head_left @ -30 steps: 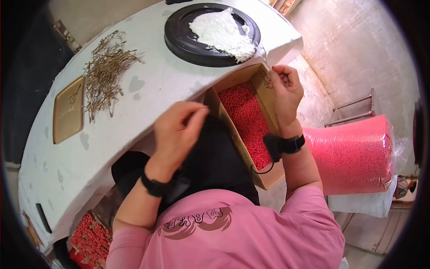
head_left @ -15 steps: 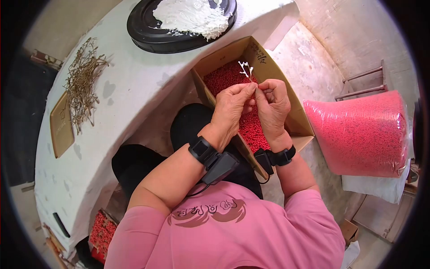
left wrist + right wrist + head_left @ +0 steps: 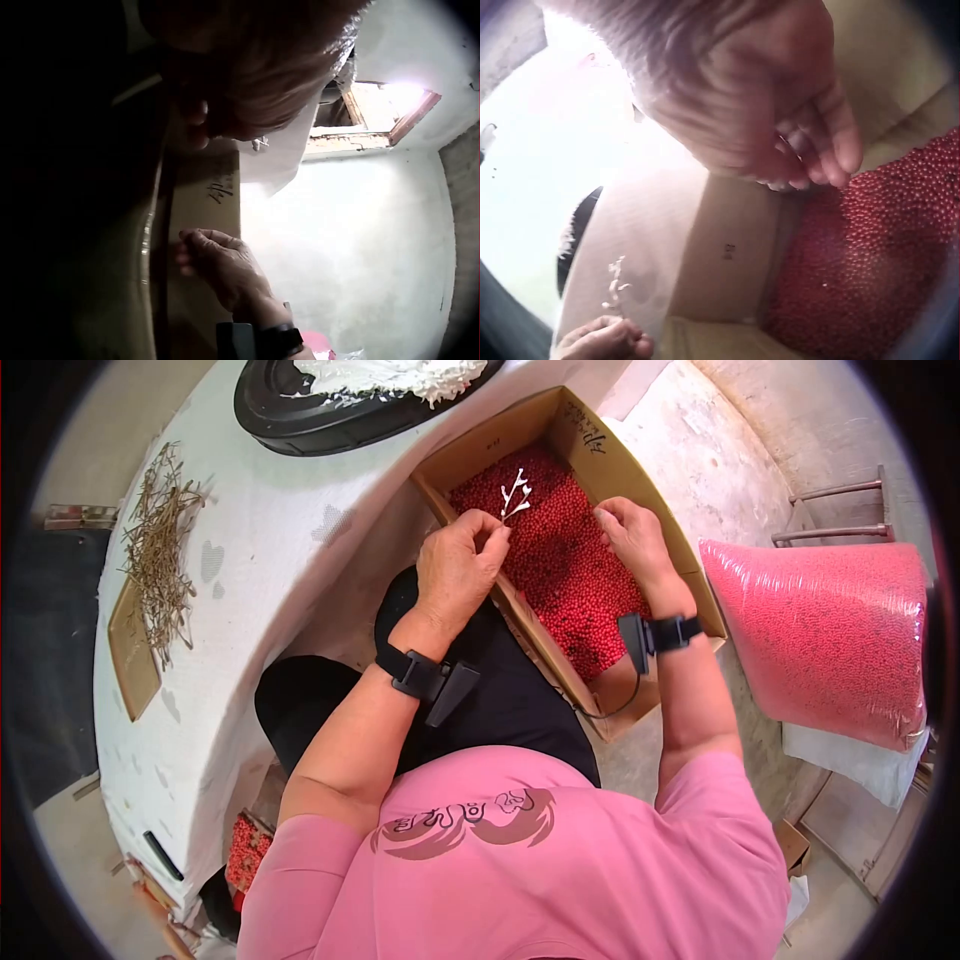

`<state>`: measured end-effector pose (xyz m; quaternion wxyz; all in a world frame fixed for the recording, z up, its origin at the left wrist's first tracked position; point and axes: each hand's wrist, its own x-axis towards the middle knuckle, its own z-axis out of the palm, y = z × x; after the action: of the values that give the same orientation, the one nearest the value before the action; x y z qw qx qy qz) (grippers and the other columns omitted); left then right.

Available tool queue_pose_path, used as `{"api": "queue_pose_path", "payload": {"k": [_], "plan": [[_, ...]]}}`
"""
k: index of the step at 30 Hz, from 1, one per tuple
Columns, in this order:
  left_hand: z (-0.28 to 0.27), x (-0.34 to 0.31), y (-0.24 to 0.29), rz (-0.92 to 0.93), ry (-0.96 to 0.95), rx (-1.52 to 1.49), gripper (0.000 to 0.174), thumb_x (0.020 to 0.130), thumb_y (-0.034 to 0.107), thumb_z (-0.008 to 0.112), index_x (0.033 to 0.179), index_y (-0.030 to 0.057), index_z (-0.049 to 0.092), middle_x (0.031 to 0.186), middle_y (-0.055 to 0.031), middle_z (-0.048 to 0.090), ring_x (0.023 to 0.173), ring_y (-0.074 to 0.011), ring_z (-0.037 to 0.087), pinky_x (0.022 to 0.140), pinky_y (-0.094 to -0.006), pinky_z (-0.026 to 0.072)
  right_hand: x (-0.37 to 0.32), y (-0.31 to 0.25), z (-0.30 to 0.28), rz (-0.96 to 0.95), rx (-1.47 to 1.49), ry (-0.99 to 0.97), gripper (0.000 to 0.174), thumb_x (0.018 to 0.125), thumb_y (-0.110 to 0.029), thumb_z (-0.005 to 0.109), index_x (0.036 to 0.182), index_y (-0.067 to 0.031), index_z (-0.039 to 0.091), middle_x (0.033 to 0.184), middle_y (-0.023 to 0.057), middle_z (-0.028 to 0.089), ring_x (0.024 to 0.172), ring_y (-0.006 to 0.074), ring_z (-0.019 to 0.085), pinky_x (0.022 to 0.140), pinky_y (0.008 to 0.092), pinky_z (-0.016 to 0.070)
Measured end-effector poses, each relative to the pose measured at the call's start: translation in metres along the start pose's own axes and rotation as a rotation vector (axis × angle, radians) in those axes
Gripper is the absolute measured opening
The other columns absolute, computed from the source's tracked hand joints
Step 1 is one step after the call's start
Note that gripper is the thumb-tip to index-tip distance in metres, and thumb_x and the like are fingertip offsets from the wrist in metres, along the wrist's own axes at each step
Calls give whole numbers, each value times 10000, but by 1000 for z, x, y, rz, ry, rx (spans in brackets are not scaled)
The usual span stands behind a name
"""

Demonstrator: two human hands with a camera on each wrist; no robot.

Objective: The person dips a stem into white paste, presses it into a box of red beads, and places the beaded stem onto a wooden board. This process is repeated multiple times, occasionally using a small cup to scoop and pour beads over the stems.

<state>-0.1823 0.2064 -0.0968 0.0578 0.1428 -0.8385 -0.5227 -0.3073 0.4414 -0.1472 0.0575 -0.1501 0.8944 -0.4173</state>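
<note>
My left hand [image 3: 455,565] pinches a thin forked twig [image 3: 515,495] between thumb and fingertips, its branch ends coated white. The twig points up and away, above a long cardboard box [image 3: 490,452] partly filled with small red beads [image 3: 570,560]. Over the right side of this box is my right hand [image 3: 640,542], fingers loosely bent and nothing seen in them. In the right wrist view, gaps show between its thumb and fingers, and the twig [image 3: 616,285] stands up from the left hand at lower left. The left wrist view is dark around the left hand.
Left of the box is a table with a white cloth [image 3: 270,500]. On it are a black round lid [image 3: 320,438] bearing white paste [image 3: 390,378], a pile of brown twigs [image 3: 160,560] and a brown tray [image 3: 135,660]. A clear bag of red beads [image 3: 830,640] stands at right.
The hands were apart, then met over the box with the twig at their fingertips. Now the right hand has moved away to the right and the left hand holds the twig alone.
</note>
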Motion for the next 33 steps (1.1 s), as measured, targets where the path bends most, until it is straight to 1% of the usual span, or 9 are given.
{"api": "queue_pose_path", "payload": {"k": [2, 5, 10, 12, 14, 16, 19, 26, 33], "plan": [[-1, 0, -15, 29, 13, 62, 163, 904, 186, 668, 883, 25, 682, 742, -26, 683, 698, -74, 619, 671, -249, 497, 17, 33, 12, 56, -143, -189, 193, 882, -155, 604, 996, -50, 719, 965, 209, 693, 891, 380, 671, 819, 424, 530], [-2, -5, -26, 62, 19, 36, 159, 899, 185, 673, 879, 27, 678, 734, -30, 675, 669, -81, 613, 642, -250, 488, 32, 65, 42, 2, -357, -223, 223, 876, -121, 566, 1025, -83, 727, 968, 218, 690, 948, 386, 666, 866, 441, 521], [2, 0, -34, 97, 24, -40, 133, 892, 162, 683, 868, 31, 674, 724, -21, 658, 661, -73, 607, 617, -235, 479, 32, 116, 99, 133, -580, -402, 412, 855, -51, 507, 1234, -140, 642, 1184, 226, 640, 1106, 379, 616, 957, 446, 498], [3, -1, -34, 98, 26, -62, 122, 889, 152, 687, 861, 35, 673, 724, -16, 654, 659, -68, 605, 611, -230, 476, 22, 119, 114, 215, -715, -703, 453, 854, -64, 525, 1305, -84, 570, 1306, 213, 582, 1202, 376, 563, 1019, 446, 471], [3, 1, -35, 96, 17, -56, 122, 890, 155, 689, 858, 37, 673, 730, -13, 658, 657, -67, 605, 611, -230, 477, -1, 120, 122, 313, -667, -834, 468, 879, -84, 536, 1346, -57, 548, 1375, 221, 526, 1295, 345, 496, 1099, 416, 405], [3, 2, -35, 94, 14, -52, 122, 889, 156, 690, 858, 39, 674, 734, -9, 660, 654, -67, 605, 608, -230, 478, -18, 134, 130, 340, -795, -1000, 396, 858, -107, 556, 1241, -33, 624, 1306, 217, 582, 1250, 354, 533, 1042, 416, 448], [5, 3, -36, 101, 19, -59, 121, 885, 157, 695, 859, 40, 676, 736, -6, 661, 645, -70, 604, 598, -230, 476, -48, 196, 151, 441, -660, -1039, 361, 901, -199, 528, 1196, -36, 657, 1269, 194, 617, 1208, 337, 572, 1017, 415, 460], [7, 2, -33, 115, 59, -42, 116, 872, 157, 705, 848, 46, 681, 719, -10, 655, 611, -67, 579, 568, -228, 458, -73, 193, 142, 642, -551, -982, 349, 901, -232, 553, 1181, -44, 644, 1198, 165, 645, 1123, 311, 605, 959, 435, 481], [8, 0, -31, 116, 86, -42, 115, 869, 160, 705, 856, 48, 685, 709, -15, 648, 599, -72, 569, 561, -239, 458, -70, 161, 123, 880, -256, -654, 343, 902, -264, 578, 1166, -52, 631, 1127, 136, 673, 1038, 284, 637, 900, 455, 501]]}}
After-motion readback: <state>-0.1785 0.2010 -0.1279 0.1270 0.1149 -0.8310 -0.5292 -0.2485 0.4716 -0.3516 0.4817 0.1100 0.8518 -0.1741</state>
